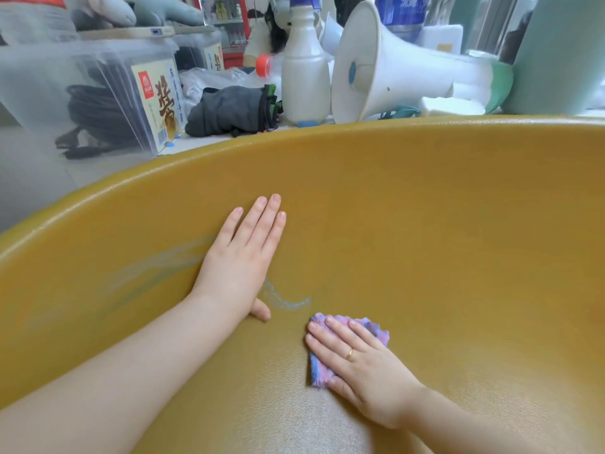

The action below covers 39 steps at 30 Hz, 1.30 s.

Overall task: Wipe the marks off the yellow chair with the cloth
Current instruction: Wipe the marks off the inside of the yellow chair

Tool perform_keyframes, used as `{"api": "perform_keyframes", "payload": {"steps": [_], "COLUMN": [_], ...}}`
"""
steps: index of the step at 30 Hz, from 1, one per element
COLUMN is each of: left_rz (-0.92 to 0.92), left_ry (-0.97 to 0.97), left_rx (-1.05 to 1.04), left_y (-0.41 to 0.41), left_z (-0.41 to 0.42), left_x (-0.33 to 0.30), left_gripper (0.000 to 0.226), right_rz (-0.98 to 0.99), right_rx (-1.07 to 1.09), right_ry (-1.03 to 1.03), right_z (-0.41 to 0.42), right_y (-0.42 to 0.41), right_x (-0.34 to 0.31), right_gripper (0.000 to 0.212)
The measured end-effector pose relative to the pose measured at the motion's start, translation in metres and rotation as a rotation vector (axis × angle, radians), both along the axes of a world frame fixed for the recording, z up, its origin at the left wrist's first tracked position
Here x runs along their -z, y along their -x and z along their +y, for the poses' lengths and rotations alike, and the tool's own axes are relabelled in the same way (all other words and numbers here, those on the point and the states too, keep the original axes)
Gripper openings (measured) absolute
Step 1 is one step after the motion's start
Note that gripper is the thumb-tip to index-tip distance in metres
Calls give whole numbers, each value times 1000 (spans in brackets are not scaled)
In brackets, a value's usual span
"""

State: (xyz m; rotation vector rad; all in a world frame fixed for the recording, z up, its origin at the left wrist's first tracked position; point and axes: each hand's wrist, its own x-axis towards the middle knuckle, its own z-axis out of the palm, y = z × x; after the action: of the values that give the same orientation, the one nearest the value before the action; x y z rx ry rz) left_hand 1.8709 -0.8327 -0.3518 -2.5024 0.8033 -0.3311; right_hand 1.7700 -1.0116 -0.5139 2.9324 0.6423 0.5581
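1. We've got our right hand (360,365) flat on the pink-and-blue cloth (373,327), fingers straight, pressing it onto the yellow chair (425,224) seat. Grip is released, not clenched.
2. Left hand (244,257) lies flat on the chair too, fingers straight.
3. Whitish marks (288,298) sit between both hands, just beside the cloth.
4. Megaphone (393,60) and spray bottle (304,73) sit behind the chair.

Left hand (242,257) flat on the yellow chair (425,224), fingers straight and together. Right hand (360,365) pressing the purple-blue cloth (373,329) against the seat, fingers straight. Pale marks (288,299) between the two hands, fainter streaks (157,270) left of the left wrist. Beyond the rim: white spray bottle (304,77), white megaphone (393,67), dark folded fabric (232,109), clear storage box (98,93).
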Motion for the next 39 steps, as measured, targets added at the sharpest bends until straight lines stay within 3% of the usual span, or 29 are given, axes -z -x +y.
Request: {"api": "perform_keyframes", "payload": {"steps": [3,10,14,17,23,26,32,39], "left_rz": [-1,-24,-35,-46,-21,41,19,27], "left_ry": [5,20,14,4,-30,-82,-228,-210], "left_rx": [4,27,32,20,4,28,11,-23], "left_y": [0,-6,-7,-6,2,5,21,20], "left_z": [1,3,2,1,-1,9,46,58], "left_x": [1,5,8,7,-2,-15,-31,-32], "left_gripper": [141,142,142,144,140,137,127,117], "right_rz": [-103,-549,-629,-556,-73,65,45,-114], "right_rx": [48,260,347,399,222,147,208,404], "right_ry": [-25,-207,-303,-427,-517,-582,-498,-545], "right_z": [-1,-10,0,17,64,85,110,81], "right_y": [-30,-117,-131,-121,-38,-4,17,-46], "right_x": [-22,-109,-116,-97,-14,4,6,-21], "right_gripper": [48,47,49,53,52,52,53,57]}}
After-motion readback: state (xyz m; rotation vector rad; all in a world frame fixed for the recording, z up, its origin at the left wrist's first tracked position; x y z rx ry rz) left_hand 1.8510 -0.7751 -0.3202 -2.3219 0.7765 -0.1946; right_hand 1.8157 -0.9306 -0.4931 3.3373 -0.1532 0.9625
